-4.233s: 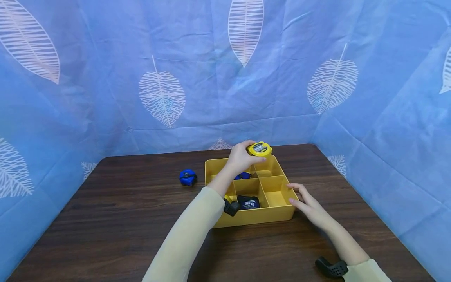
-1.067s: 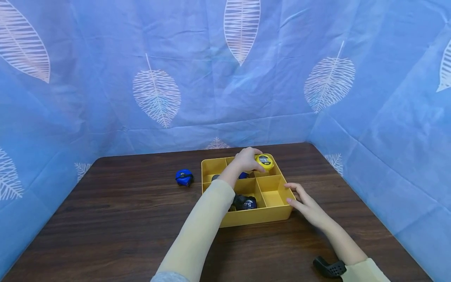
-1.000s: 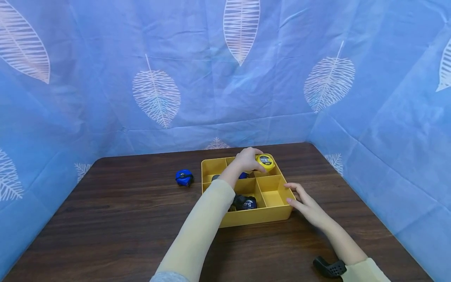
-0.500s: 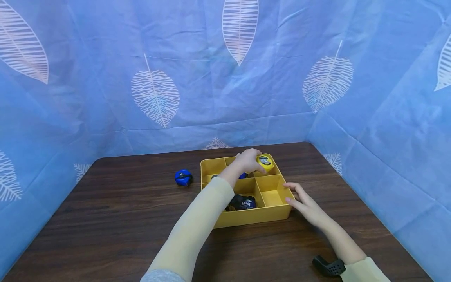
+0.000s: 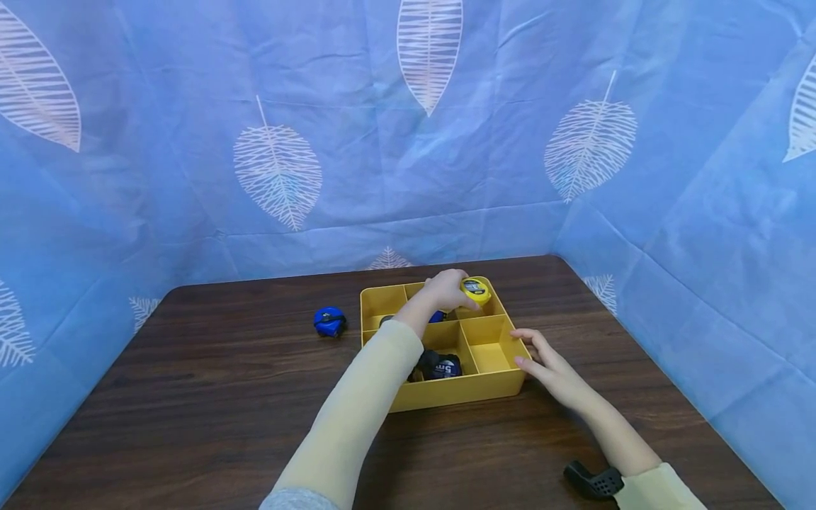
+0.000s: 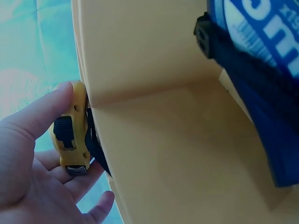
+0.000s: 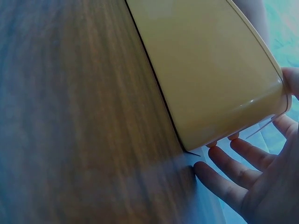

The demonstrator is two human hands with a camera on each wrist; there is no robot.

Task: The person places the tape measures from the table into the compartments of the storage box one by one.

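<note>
My left hand (image 5: 448, 289) grips a yellow tape measure (image 5: 476, 291) by its edge, above the back right compartment of a yellow divided box (image 5: 459, 392). In the left wrist view, the tape measure (image 6: 74, 128) sits between thumb and fingers, close to the box rim, with a black strap beside it. At the box's right end, my right hand (image 5: 556, 372) rests its thumb and fingertips against the rim and outer wall. A dark 5m tape measure (image 5: 446, 366) lies in the front middle compartment. Behind it, a blue one (image 5: 437, 316) is partly hidden by my left hand.
Left of the box, a blue tape measure (image 5: 329, 322) with a black strap lies on the dark wooden table (image 5: 223, 397). My left forearm covers part of the box's left compartments, where dark pieces show. A blue leaf-print cloth (image 5: 357, 142) hangs behind.
Since the earliest frame, my left hand has lowered the yellow tape measure toward the back right compartment; over the last second it has barely moved. My right hand stays at the box's end.
</note>
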